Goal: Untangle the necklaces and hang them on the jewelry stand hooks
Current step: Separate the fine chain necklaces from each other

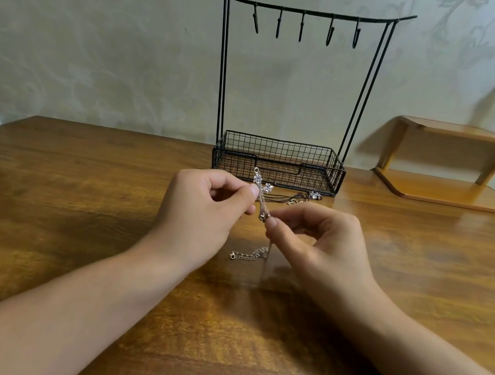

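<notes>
My left hand and my right hand are raised over the wooden table, both pinching a silver cross pendant. The left thumb and forefinger grip its middle; the right fingertips hold its lower end. A thin silver chain hangs blurred from the right hand, and its clasp end lies on the table below. Behind the hands stands the black wire jewelry stand with several bare hooks on its top bar. Dark cord necklaces with small charms lie in front of the stand's basket.
A light wooden shelf unit sits at the back right of the table, against the pale patterned wall. The stand's mesh basket holds nothing that I can see.
</notes>
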